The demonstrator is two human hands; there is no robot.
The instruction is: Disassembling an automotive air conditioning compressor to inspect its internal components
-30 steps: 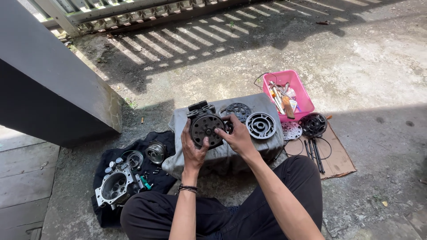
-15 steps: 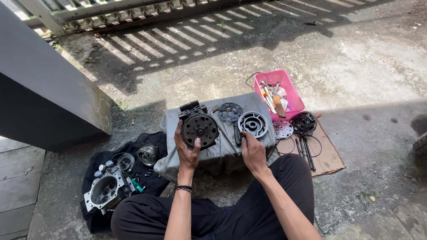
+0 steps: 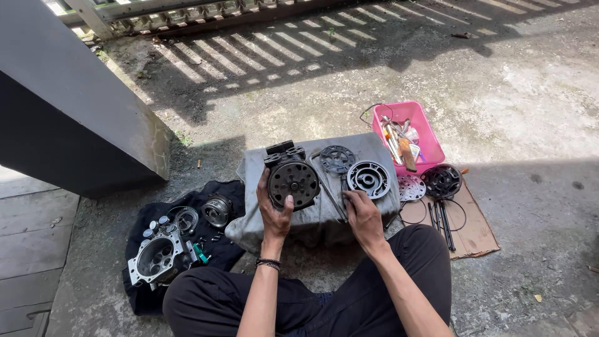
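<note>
The left hand (image 3: 275, 209) closes around the lower edge of a dark compressor body (image 3: 292, 178), holding it upright on the grey cloth-covered block (image 3: 262, 163). Just right of the compressor body, the right hand (image 3: 362, 215) rests on the cloth with fingers curled around a thin metal rod (image 3: 331, 195). Further right lies a round silver plate (image 3: 368, 178).
</note>
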